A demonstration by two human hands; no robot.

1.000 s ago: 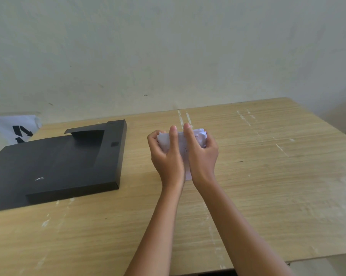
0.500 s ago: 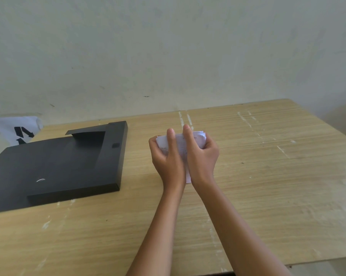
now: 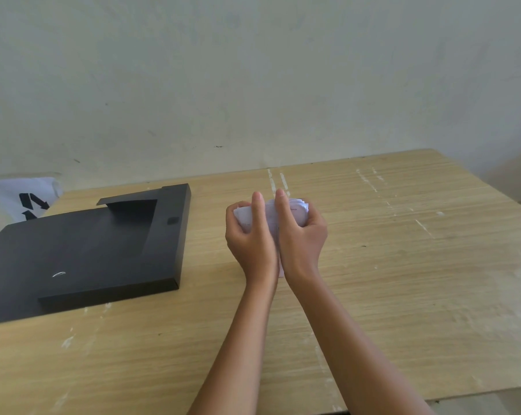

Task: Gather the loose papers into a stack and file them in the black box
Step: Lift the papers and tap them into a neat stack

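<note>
A pale, stained plaster wall point(image 3: 253, 70) was seen behind a light wooden table point(image 3: 403, 280) streaked with white scuffs. On the left part of the table a flat black box point(image 3: 82, 256) was laid, with a raised rim along its right and near edges and a flap standing up at its far corner; whether its inside was open to receive anything could not be told. Beyond the far left corner of the table, a white bag with black arrow marks point(image 3: 28, 199) was partly visible.

Near the middle of the table, well to the right of the box, a small bundle of white papers with faint print point(image 3: 296, 209) was held between the two hands, apparently just above the table. The left hand point(image 3: 251, 241) was wrapped around the left side of the bundle and the right hand point(image 3: 302, 241) around the right side, the fingers point(image 3: 257, 202) of both being clamped on the sheets, with the hands touching each other.

The gathering step was judged to be in hand, the sheets being squared into one stack. The next move would call for the stack to be carried leftward to the box and laid inside it, with a firm hold so that no sheet slips out.
</note>
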